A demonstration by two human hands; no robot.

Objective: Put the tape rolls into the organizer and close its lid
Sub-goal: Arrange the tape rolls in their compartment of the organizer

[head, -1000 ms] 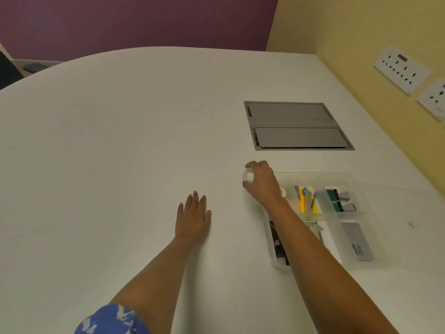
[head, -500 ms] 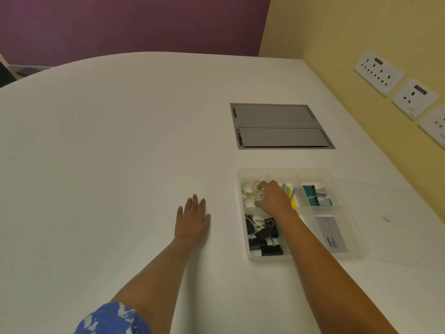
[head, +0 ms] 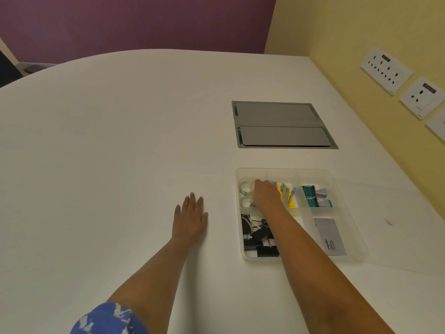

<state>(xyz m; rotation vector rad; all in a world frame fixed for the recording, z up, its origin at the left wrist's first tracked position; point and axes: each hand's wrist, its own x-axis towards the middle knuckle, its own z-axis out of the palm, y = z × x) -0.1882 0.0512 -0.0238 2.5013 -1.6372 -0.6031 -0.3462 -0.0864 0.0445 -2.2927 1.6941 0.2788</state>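
The clear plastic organizer [head: 284,170] sits on the white table at right. Its transparent lid [head: 399,227] lies folded open to the right, flat on the table. Two clear tape rolls lie in the far-left compartment: one roll [head: 245,189] farther back, the other roll [head: 246,202] nearer me. My right hand [head: 266,196] reaches into that compartment, its fingers curled against the nearer roll and partly covering it. Well left of the organizer, my left hand [head: 191,218] rests flat on the table, fingers apart, holding nothing.
Other compartments hold black binder clips [head: 258,235], yellow sticky notes [head: 286,195], teal and grey items [head: 314,196] and a grey card [head: 331,237]. A grey cable hatch [head: 281,125] is set into the table behind. Wall sockets [head: 385,71] are on the yellow wall at right.
My right hand carried a tape roll from the table at the organizer's far-left corner into the far-left compartment, beside the other roll. The left hand stayed put.
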